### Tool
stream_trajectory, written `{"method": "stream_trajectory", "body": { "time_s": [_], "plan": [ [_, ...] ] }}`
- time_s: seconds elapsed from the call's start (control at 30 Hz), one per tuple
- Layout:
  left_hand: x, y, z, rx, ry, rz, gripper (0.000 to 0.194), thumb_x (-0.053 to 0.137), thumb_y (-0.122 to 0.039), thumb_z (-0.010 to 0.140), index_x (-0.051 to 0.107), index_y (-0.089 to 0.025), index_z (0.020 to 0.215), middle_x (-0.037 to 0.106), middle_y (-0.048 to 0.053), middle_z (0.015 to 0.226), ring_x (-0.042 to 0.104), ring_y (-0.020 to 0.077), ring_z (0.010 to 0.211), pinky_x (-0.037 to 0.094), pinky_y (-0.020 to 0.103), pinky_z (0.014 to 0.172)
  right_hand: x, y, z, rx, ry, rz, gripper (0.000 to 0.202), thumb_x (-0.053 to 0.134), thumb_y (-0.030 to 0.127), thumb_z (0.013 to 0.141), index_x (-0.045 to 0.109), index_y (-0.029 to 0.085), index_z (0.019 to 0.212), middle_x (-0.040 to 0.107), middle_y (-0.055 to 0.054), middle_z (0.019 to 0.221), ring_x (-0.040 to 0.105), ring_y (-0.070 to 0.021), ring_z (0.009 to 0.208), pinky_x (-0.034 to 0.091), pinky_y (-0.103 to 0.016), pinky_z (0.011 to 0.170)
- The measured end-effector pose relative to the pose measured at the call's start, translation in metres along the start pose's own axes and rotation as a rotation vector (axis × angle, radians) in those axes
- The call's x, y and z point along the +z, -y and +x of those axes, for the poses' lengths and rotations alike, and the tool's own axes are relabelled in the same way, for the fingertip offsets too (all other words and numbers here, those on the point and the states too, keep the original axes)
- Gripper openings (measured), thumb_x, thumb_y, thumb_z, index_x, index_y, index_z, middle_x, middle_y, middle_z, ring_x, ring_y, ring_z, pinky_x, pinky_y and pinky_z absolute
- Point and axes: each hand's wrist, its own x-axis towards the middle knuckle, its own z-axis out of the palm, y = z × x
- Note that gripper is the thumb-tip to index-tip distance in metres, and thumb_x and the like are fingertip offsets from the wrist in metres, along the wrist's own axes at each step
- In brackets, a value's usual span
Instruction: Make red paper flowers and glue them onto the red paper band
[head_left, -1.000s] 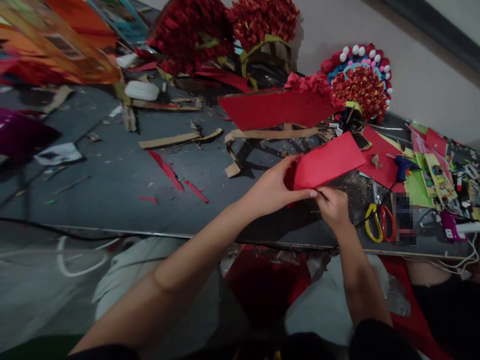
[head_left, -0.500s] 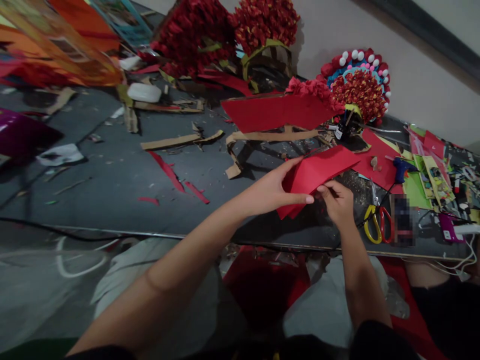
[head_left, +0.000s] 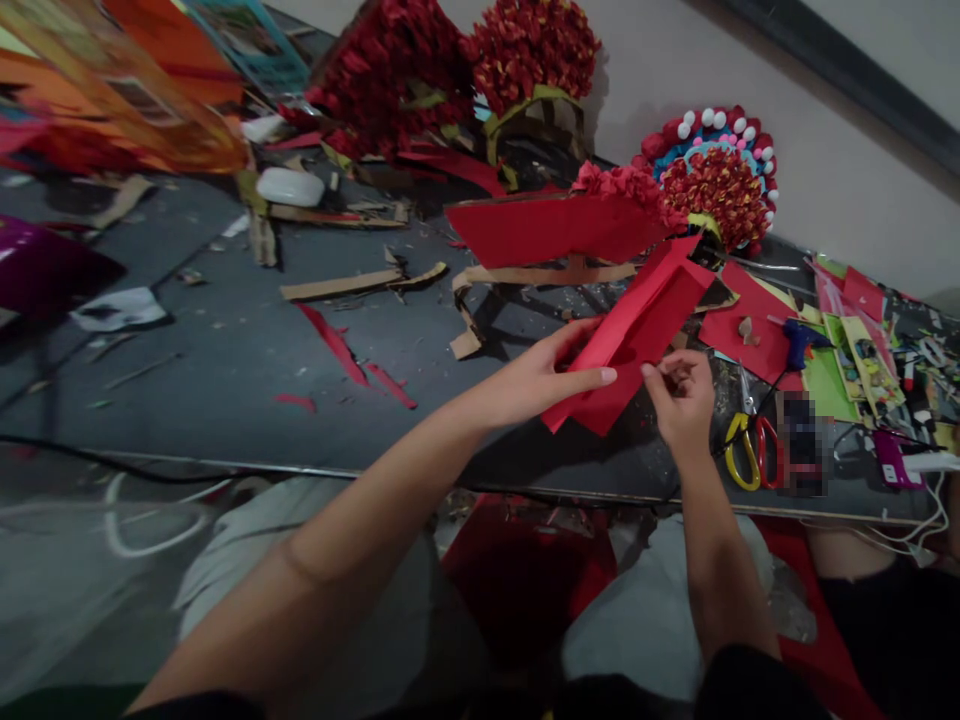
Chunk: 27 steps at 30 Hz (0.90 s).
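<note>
Head camera: Layered red paper [head_left: 641,335] slants between two hands above a scrap-strewn tabletop [head_left: 225,400]

The red paper stands just above the near part of the tabletop, its long axis running from the lower left, close to the person, to the upper right, toward the wall [head_left: 660,60]. From the left hand [head_left: 566,380] it extends away and to the right; from the right hand [head_left: 682,395] it lies to the left. The left hand is nearer, its grip closed around the lower end, thumb across the near face, fingers passing behind. The right hand sits just beside the long right-hand edge, its thumb tip at or very near the paper; whether that grip pinches the edge cannot be told.

Bright red, smooth and flat-faced, the paper shows more than one layer, with two separate corners at the bottom and a paler face along the left side. Whether it is one folded piece or several sheets is not clear.

Beyond it lie a bent brown strip [head_left: 540,273] and a larger red panel [head_left: 540,232]. A petal-covered fan [head_left: 712,185] edged in white beads leans near the wall. To the right rest a flat red sheet [head_left: 731,325], a blue glue gun [head_left: 804,345] and scissors [head_left: 747,414] with yellow and red handles. Narrow red scraps [head_left: 335,345] lie well apart to the left.
</note>
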Motion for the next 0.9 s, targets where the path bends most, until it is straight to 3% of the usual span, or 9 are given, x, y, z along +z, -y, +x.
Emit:
{"method": "stream_trajectory", "body": {
  "time_s": [0.13,0.3,0.43,0.57,0.73,0.9],
  "plan": [
    [0.001,0.002,0.0,0.05,-0.023,0.087,0.071,0.066,-0.047,0.072,0.042,-0.017,0.132,0.049,0.012,0.135,0.048,0.0283,0.121,0.043,0.039,0.099,-0.001,0.003,-0.001,-0.029,0.128,-0.117,0.015,0.059,0.035,0.079,0.06,0.02,0.076,0.057,0.004,0.059,0.051,-0.0095,0.053,0.043,-0.022,0.055],
    [0.003,0.007,0.0,0.073,0.001,0.262,0.078,0.066,-0.049,0.072,0.038,-0.016,0.135,0.048,0.014,0.135,0.049,0.0298,0.12,0.041,0.041,0.1,0.001,0.01,-0.004,0.226,0.251,0.065,0.029,0.062,0.045,0.075,0.066,0.017,0.082,0.053,0.006,0.043,0.047,-0.0084,0.036,0.038,-0.021,0.04],
    [0.004,0.01,0.001,0.091,0.019,0.386,0.079,0.063,-0.051,0.073,0.035,-0.014,0.137,0.048,0.015,0.136,0.05,0.0299,0.12,0.039,0.043,0.102,0.002,0.014,-0.005,0.382,0.237,0.152,0.033,0.067,0.045,0.07,0.069,0.016,0.085,0.048,0.008,0.036,0.039,-0.0066,0.027,0.031,-0.018,0.03],
    [0.004,0.007,0.0,0.074,0.043,0.437,0.079,0.061,-0.051,0.074,0.035,-0.012,0.138,0.042,0.017,0.14,0.046,0.0302,0.124,0.035,0.043,0.105,0.002,0.015,-0.006,0.414,0.218,0.16,0.027,0.067,0.043,0.069,0.067,0.017,0.077,0.046,0.009,0.034,0.039,-0.0061,0.025,0.03,-0.017,0.028],
    [0.003,0.001,0.0,0.03,0.061,0.319,0.074,0.06,-0.054,0.073,0.043,-0.012,0.132,0.049,0.014,0.135,0.049,0.0301,0.121,0.039,0.041,0.102,0.0,0.012,-0.004,0.413,0.197,0.245,0.025,0.067,0.042,0.069,0.061,0.018,0.072,0.042,0.011,0.031,0.034,-0.0048,0.023,0.026,-0.015,0.027],
    [-0.003,-0.002,0.003,-0.095,-0.138,-0.076,0.048,0.064,-0.047,0.069,0.06,-0.016,0.105,0.069,0.006,0.097,0.065,0.0211,0.081,0.053,0.029,0.069,-0.018,0.008,0.005,0.331,0.096,0.32,0.024,0.067,0.04,0.068,0.056,0.019,0.069,0.039,0.012,0.03,0.031,-0.0037,0.023,0.021,-0.015,0.028]
  ]
}}
